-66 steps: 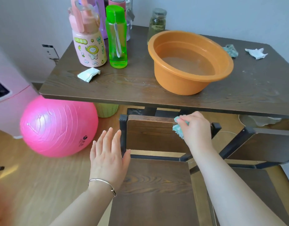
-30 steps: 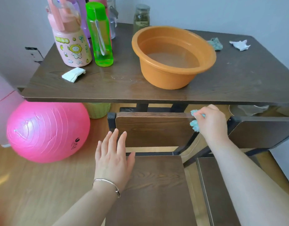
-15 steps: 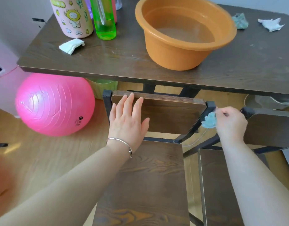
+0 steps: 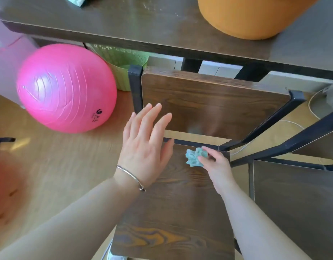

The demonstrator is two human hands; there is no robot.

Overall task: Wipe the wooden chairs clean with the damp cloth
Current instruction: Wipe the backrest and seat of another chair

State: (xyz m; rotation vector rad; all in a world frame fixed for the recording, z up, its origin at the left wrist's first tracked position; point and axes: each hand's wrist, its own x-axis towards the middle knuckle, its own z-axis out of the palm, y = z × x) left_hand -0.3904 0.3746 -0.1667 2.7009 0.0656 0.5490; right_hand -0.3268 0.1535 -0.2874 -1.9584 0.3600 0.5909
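My right hand, pinching the crumpled teal damp cloth, has dropped from the dark wooden backrest to the brown wooden chair seat's far right corner. My left hand is spread and empty at its far left edge. I judge seat wiping begins now.

Bright soft daylight, white glare on the pink ball, pale sheen on the chair back, tabletop edge bowed by the wide lens, near-left floor blurred.
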